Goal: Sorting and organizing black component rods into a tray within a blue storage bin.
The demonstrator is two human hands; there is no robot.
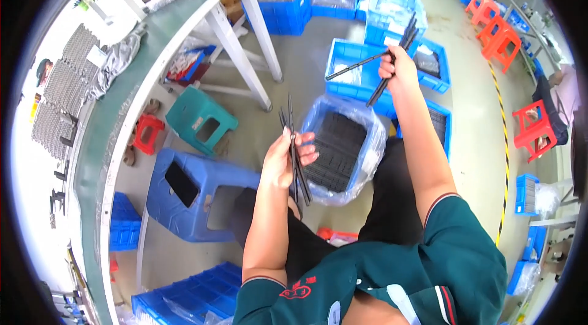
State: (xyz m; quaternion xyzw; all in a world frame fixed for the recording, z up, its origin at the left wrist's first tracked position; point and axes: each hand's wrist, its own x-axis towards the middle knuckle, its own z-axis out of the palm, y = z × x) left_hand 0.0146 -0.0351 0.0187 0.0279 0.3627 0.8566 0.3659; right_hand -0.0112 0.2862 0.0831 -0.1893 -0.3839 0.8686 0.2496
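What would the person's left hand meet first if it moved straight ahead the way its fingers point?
Probably the plastic-lined blue bin of black parts: the left hand, gripping thin black rods, points right at it, though depth is unclear.

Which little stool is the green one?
The green stool stands under the table, between a small red stool and the big blue stool. The others are red, orange or blue.

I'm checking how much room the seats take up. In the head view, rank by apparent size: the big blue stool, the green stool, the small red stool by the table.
1. Big blue stool
2. Green stool
3. Small red stool
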